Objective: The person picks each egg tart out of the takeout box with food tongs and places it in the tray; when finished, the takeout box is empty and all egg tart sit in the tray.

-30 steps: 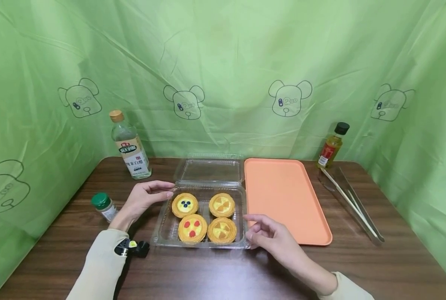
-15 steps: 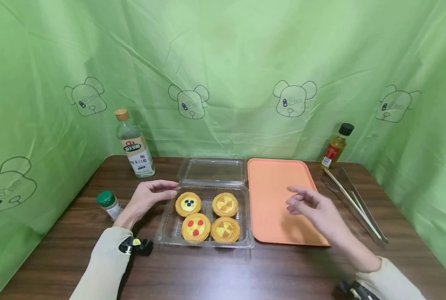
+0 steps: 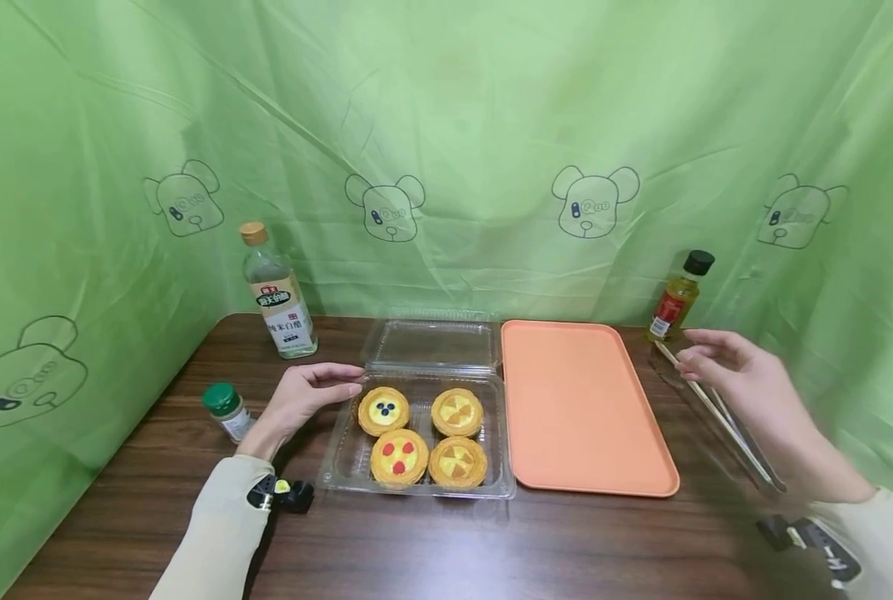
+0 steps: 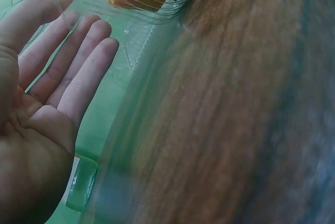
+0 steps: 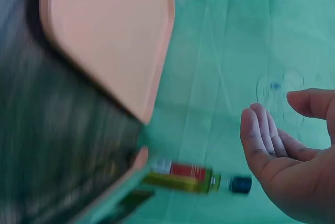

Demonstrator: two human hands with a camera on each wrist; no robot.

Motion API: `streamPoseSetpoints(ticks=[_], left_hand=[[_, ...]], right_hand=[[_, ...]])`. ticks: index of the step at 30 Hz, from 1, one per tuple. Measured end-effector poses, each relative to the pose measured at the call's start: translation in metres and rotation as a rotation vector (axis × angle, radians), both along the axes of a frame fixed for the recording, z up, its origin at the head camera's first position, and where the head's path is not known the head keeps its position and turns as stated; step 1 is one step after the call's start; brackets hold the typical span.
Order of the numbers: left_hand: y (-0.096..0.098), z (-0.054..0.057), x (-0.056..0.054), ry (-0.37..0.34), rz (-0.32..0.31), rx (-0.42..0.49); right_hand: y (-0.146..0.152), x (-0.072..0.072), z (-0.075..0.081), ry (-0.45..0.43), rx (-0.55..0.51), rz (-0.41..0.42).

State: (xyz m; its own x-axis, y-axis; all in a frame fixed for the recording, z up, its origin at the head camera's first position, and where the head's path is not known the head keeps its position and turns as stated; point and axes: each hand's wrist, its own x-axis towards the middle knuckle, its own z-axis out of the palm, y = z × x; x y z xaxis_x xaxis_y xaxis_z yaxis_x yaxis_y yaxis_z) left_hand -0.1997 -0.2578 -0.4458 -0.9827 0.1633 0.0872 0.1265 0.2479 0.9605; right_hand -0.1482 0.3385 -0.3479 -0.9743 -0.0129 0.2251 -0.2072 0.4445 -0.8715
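A clear plastic clamshell box point(image 3: 326, 479) stands on the table with its lid point(image 3: 439, 342) folded back. Inside sit several tarts: one with blue dots point(image 3: 384, 411), one with red dots point(image 3: 399, 458), and two with yellow wedges, such as the near-right tart point(image 3: 457, 462). My left hand point(image 3: 307, 400) is at the box's left rim, fingers straight; the left wrist view shows the fingertips overlapping the plastic. Far to the right, my right hand point(image 3: 746, 383) hovers over the long tongs point(image 3: 716, 412), partly covering them. Nothing is between its loosely bent fingers.
An orange tray point(image 3: 589, 408) lies between the box and the tongs. Behind the tongs stands a small oil bottle point(image 3: 675, 300) with a black cap. A vinegar bottle point(image 3: 281, 304) and a green-capped jar point(image 3: 225, 408) are at left. Green cloth point(image 3: 476, 125) walls the table.
My right hand has left the box's right edge and moved right, across the tray, to above the tongs. The left hand keeps its place at the left rim. The view has shifted slightly.
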Motion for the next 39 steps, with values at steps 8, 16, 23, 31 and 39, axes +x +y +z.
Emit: streamPoseSetpoints(ticks=[8, 16, 23, 31, 39], left_hand=[[0.0, -0.003, -0.001, 0.011, -0.005, 0.006], [0.001, 0.0, -0.002, -0.006, 0.006, -0.003], [0.001, -0.001, -0.001, -0.011, 0.016, -0.005], [0.001, -0.002, 0.0, -0.012, 0.019, -0.002], [0.001, -0.001, -0.001, -0.009, 0.017, -0.016]], right_hand=[[0.047, -0.008, -0.002, 0.043, 0.302, -0.118], [0.062, -0.008, -0.019, -0.025, 0.493, -0.169], [0.074, -0.012, -0.038, -0.119, 0.559, -0.154], [0.079, -0.014, -0.053, -0.227, 0.574, -0.117], [0.084, -0.012, -0.059, -0.228, 0.644, -0.104]])
